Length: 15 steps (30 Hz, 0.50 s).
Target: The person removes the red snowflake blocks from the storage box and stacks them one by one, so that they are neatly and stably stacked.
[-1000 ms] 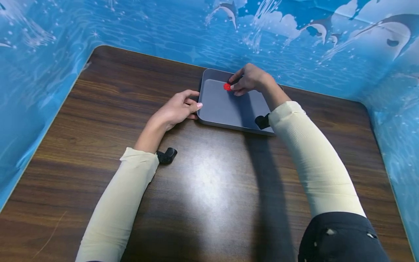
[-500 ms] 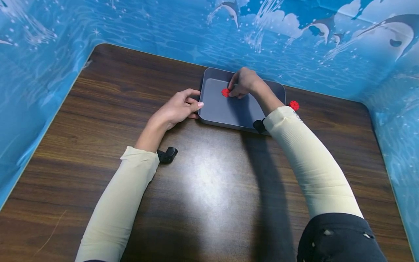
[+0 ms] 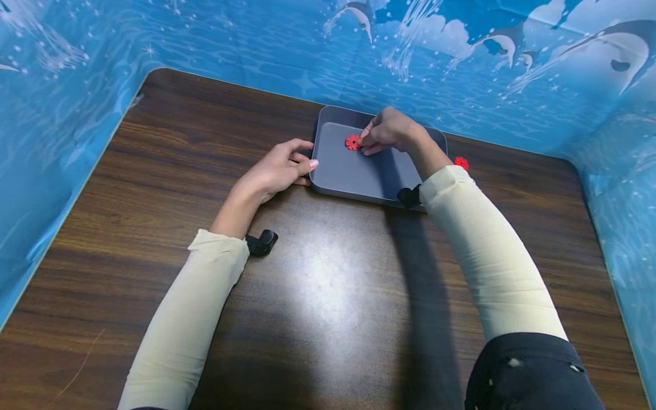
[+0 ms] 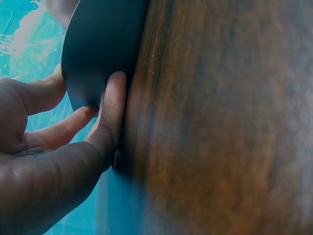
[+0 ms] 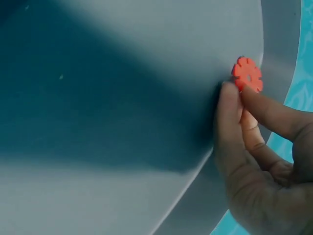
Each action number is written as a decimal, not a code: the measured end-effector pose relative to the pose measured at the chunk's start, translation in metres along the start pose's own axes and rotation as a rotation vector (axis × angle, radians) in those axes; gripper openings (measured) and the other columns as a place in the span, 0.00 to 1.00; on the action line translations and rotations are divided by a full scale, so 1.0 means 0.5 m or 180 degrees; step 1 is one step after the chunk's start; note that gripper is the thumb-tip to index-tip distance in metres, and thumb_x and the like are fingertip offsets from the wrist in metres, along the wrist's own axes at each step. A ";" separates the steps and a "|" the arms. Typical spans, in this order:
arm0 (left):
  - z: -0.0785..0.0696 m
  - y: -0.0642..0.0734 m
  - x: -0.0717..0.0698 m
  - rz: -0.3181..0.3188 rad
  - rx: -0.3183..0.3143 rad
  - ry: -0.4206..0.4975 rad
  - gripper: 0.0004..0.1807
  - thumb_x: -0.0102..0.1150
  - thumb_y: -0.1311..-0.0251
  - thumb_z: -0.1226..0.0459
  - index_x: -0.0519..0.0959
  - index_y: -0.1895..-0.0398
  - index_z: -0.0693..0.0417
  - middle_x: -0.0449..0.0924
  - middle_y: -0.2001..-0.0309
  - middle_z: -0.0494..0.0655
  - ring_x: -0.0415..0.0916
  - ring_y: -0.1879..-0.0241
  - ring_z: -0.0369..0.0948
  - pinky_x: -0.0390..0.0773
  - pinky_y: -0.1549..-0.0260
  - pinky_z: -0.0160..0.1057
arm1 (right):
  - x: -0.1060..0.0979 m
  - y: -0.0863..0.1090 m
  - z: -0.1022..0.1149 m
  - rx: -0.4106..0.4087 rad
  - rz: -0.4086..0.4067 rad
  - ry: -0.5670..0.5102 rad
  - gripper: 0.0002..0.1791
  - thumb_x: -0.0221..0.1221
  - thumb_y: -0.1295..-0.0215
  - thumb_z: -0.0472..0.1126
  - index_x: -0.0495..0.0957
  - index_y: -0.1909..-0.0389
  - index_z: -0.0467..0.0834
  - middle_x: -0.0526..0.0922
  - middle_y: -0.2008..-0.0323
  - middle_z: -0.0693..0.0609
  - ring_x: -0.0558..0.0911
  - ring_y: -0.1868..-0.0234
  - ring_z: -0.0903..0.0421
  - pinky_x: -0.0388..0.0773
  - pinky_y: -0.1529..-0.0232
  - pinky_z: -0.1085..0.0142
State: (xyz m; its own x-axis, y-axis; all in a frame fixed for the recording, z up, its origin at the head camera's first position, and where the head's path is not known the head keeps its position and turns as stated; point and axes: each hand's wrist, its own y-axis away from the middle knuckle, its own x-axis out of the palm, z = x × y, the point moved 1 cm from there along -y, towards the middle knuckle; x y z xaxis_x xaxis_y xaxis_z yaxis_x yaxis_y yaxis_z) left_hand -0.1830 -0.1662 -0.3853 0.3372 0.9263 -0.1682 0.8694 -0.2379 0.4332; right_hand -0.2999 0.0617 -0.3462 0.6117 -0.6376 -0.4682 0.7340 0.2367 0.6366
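My right hand [image 3: 392, 132] is over the grey rectangular tray [image 3: 340, 171] and pinches a small red notched disc [image 3: 352, 142] between thumb and fingertips. In the right wrist view the flower-shaped disc [image 5: 247, 74], with a hole in its middle, sticks out past my fingertips, near the tray wall [image 5: 281, 49]. On the tray's left side, my left hand [image 3: 279, 166] touches its outer wall and rim with slightly bent, spread fingers. The left wrist view has these fingers [image 4: 113, 98] against the dark outer wall [image 4: 105, 44].
A second red notched piece [image 3: 462, 163] lies on the table to the right of the tray, beside my right sleeve [image 3: 487, 239]. The brown wooden table [image 3: 169, 148] is bordered by a blue sea-patterned curtain [image 3: 246, 45] at the back and sides.
My right hand has brought the red disc slightly left and down within the tray, and its face now shows more. The second red piece has come out from behind my arm. My left hand stays put.
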 end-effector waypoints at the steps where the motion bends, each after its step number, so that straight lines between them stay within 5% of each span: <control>1: 0.000 0.000 0.001 0.0001 -0.0004 0.0000 0.33 0.53 0.17 0.61 0.59 0.14 0.50 0.72 0.32 0.60 0.79 0.38 0.52 0.86 0.36 0.47 | -0.003 0.000 -0.003 0.0013 0.0023 -0.0140 0.06 0.61 0.22 0.32 0.79 0.50 0.34 0.83 0.60 0.48 0.89 0.67 0.62 0.90 0.46 0.67; 6: -0.002 -0.001 0.003 0.0014 -0.0016 -0.0003 0.33 0.53 0.17 0.61 0.58 0.14 0.50 0.72 0.32 0.60 0.79 0.38 0.52 0.85 0.36 0.47 | -0.018 0.008 -0.015 0.0036 0.0061 -0.0416 0.05 0.59 0.21 0.31 0.77 0.51 0.34 0.80 0.57 0.46 0.91 0.67 0.61 0.89 0.42 0.65; 15: -0.001 0.000 -0.001 0.0055 -0.0015 -0.0022 0.33 0.53 0.16 0.60 0.57 0.14 0.49 0.70 0.30 0.60 0.79 0.37 0.53 0.84 0.34 0.48 | -0.072 0.034 -0.035 0.0161 -0.0063 -0.0129 0.08 0.58 0.19 0.36 0.76 0.47 0.37 0.82 0.55 0.47 0.92 0.66 0.64 0.87 0.37 0.63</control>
State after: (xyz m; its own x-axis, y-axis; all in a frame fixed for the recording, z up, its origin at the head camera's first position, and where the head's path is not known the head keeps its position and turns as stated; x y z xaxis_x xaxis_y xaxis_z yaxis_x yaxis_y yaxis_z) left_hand -0.1832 -0.1664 -0.3847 0.3546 0.9200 -0.1668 0.8617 -0.2523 0.4403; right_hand -0.3042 0.1016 -0.3292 0.5839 -0.6712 -0.4566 0.7295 0.1870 0.6579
